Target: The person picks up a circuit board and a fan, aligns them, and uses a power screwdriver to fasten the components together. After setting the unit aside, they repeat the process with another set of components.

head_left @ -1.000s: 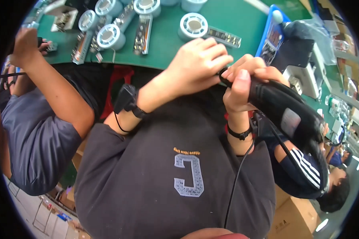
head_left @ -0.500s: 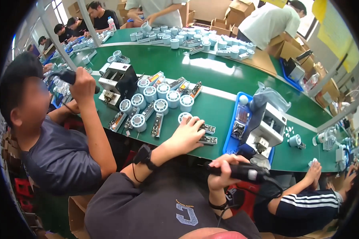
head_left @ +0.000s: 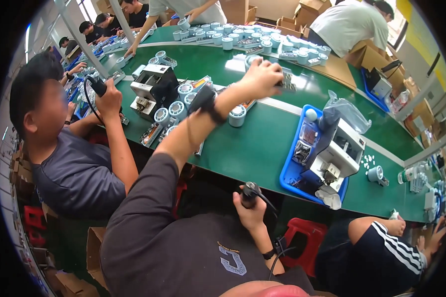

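Out over the far part of the green bench (head_left: 223,143), my left hand (head_left: 260,79) grips a light-blue round housing with an open circuit-board handle (head_left: 290,83); it is partly hidden and blurred. Low in front of my body, my right hand (head_left: 251,212) is wrapped round a black corded electric screwdriver (head_left: 250,194), held upright above the bench's near edge. Beneath my left forearm stand several similar light-blue housings (head_left: 177,110), some covered by the arm. One more housing (head_left: 237,117) stands just right of the forearm.
A blue tray (head_left: 284,173) with a white-and-black boxy machine (head_left: 349,143) sits to the right, beside a clear plastic bag (head_left: 344,114). Another machine (head_left: 153,84) is at left. A co-worker (head_left: 74,143) sits close on my left; many housings (head_left: 266,45) line the far bench.
My left hand has lifted the housing with its board handle from the near bench and swung it forward. My right hand has drawn inward, turning the screwdriver from level to upright.
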A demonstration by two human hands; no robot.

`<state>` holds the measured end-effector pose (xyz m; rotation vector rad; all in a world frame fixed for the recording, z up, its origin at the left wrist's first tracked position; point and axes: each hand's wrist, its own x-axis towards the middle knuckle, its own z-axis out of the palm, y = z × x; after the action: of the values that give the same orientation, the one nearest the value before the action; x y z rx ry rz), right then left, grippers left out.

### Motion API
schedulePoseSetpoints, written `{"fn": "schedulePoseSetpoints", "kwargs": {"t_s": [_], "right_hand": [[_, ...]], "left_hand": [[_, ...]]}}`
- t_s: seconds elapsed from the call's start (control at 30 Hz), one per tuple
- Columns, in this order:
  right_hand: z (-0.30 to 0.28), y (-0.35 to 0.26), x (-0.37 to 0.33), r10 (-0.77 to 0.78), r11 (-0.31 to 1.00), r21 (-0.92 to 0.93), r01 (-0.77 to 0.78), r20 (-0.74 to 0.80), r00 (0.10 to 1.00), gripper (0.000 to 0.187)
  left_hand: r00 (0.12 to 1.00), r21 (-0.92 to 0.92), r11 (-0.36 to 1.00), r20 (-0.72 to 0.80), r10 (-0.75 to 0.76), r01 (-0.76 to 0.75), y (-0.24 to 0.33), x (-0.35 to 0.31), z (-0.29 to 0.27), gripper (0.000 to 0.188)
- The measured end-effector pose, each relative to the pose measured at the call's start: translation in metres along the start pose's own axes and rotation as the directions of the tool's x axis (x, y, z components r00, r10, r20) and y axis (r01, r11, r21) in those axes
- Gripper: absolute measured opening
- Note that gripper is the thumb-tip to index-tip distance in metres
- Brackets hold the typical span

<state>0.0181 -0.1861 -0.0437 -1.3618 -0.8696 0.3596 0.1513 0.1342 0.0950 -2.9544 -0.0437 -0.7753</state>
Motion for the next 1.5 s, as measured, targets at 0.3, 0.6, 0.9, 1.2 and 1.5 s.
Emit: {"fn": "schedulePoseSetpoints", "kwargs": {"t_s": [0.3, 0.6, 0.9, 1.2, 1.5], "right_hand": [[-0.023, 0.033, -0.004, 0.107, 0.993, -0.074, -0.088, 0.306, 0.946, 0.024], [-0.061, -0.028, 0.051, 0.077, 0.968, 0.143, -0.207, 0.614, 0.786, 0.030], [-0.027, -0.020, 0.068, 0.018, 0.845, 0.351, -0.404, 0.735, 0.678, 0.029], [-0.035, -0.028, 0.066, 0.000, 0.780, 0.593, -0.200, 0.320, 0.947, 0.047], [-0.038, -0.035, 0.117, -0.168, 0.953, 0.223, 0.204, -0.168, 0.971, 0.054]], "left_hand": [[0.899, -0.003, 0.982, 0.402, -0.174, 0.191, -0.114, 0.017, 0.146, 0.052], [0.893, -0.079, 0.932, 0.324, -0.313, 0.355, -0.007, -0.039, 0.000, 0.051], [0.953, 0.066, 0.951, 0.007, -0.304, 0.303, 0.039, -0.126, 0.031, 0.036], [0.971, -0.269, 0.936, -0.012, -0.240, 0.228, 0.105, -0.190, -0.020, 0.037], [0.956, -0.436, 0.878, -0.113, -0.272, 0.198, 0.113, -0.209, -0.015, 0.021]]}}
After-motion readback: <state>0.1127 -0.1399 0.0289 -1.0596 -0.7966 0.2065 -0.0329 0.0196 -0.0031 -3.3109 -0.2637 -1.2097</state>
